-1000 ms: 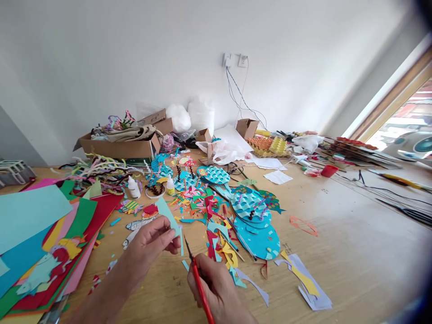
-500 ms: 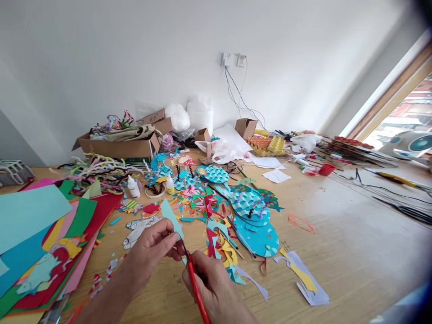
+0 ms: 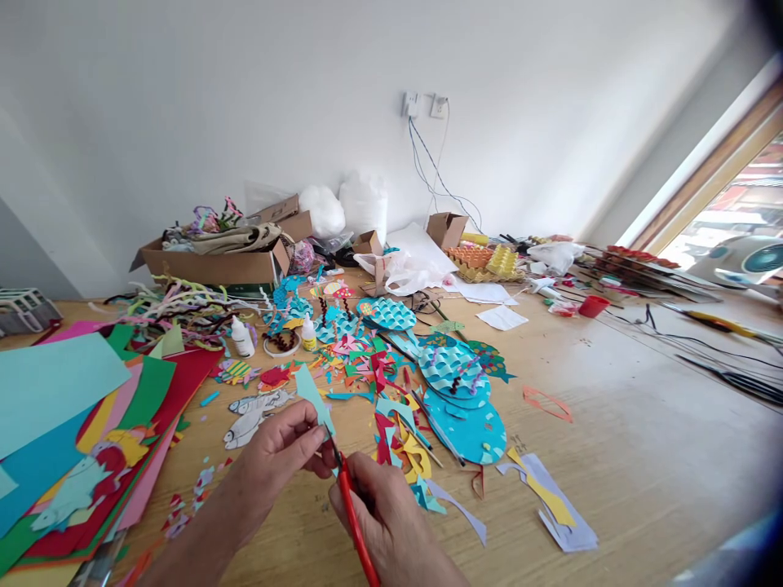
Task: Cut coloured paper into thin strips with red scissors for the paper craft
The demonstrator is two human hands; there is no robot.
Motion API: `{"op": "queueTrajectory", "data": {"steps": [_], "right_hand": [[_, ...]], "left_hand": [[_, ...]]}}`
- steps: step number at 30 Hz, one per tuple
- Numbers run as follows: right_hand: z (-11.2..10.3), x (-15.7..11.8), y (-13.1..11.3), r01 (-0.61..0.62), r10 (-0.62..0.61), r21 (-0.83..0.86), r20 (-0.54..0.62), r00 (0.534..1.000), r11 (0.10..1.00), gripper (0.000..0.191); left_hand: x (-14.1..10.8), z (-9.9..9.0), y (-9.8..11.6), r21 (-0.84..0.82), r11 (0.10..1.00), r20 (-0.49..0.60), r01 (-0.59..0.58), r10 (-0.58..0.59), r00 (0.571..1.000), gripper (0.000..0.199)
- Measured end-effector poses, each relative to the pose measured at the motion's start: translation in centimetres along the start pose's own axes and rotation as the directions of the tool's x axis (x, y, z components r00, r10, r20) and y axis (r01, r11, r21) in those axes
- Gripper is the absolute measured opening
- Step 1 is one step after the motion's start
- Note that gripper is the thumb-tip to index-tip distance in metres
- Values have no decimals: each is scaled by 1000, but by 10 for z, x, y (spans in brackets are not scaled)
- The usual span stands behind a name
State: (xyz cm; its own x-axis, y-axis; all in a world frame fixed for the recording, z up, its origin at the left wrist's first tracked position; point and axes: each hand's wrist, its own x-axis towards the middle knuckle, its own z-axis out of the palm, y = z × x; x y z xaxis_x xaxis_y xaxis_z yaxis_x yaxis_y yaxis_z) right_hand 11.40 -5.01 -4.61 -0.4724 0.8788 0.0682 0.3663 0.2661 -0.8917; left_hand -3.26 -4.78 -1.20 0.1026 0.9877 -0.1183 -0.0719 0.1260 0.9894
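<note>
left hand (image 3: 292,442) seems tilted toward right hand (image 3: 387,507).

Looks cluttered on this wooden table (image 3: 648,465), with paper scraps (image 3: 418,456), coloured sheets (image 3: 55,391), two small bottles (image 3: 243,341) (both upright) and a red cup (image 3: 593,307).

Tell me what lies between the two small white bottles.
In the head view, a pale ring and a dark curly pipe cleaner lie between them.
</note>
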Motion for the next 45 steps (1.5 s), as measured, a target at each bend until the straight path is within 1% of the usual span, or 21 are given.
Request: {"op": "queueTrajectory", "data": {"steps": [8, 14, 20, 24, 26, 31, 37, 45], "right_hand": [[0, -1, 6, 4, -4, 23, 6, 1000, 1000, 26], [0, -4, 8, 25, -25, -32, -22, 999, 999, 28], [2, -5, 10, 17, -18, -27, -15, 1000, 999, 28], [2, -4, 9, 19, -19, -17, -8, 1000, 1000, 27], [3, -5, 9, 11, -11, -9, -4, 1000, 1000, 27], [4, -7, 9, 4, -4, 30, 1, 1000, 1000, 25], [4, -5, 12, 11, -11, 75, -2, 1000, 997, 26], [1, -8, 14, 32, -32, 11, 2, 999, 999, 28]], "left_hand": [[0, -2, 0, 38, 999, 8, 30, -30, 1000, 17], [0, -1, -1, 37, 998, -5, 55, -55, 998, 18], [2, -5, -5, 1, 999, -92, 51, -51, 994, 17], [2, -6, -6, 3, 998, -110, 55, -55, 992, 15], [1, -5, -6, -1, 998, -104, 56, -56, 993, 15], [1, -3, -7, 18, 998, -38, 59, -58, 998, 17], [0, 0, -8, -19, 997, -33, 68, -69, 997, 17], [-2, -4, -13, -54, 996, 7, 66, -66, 998, 15]]}}
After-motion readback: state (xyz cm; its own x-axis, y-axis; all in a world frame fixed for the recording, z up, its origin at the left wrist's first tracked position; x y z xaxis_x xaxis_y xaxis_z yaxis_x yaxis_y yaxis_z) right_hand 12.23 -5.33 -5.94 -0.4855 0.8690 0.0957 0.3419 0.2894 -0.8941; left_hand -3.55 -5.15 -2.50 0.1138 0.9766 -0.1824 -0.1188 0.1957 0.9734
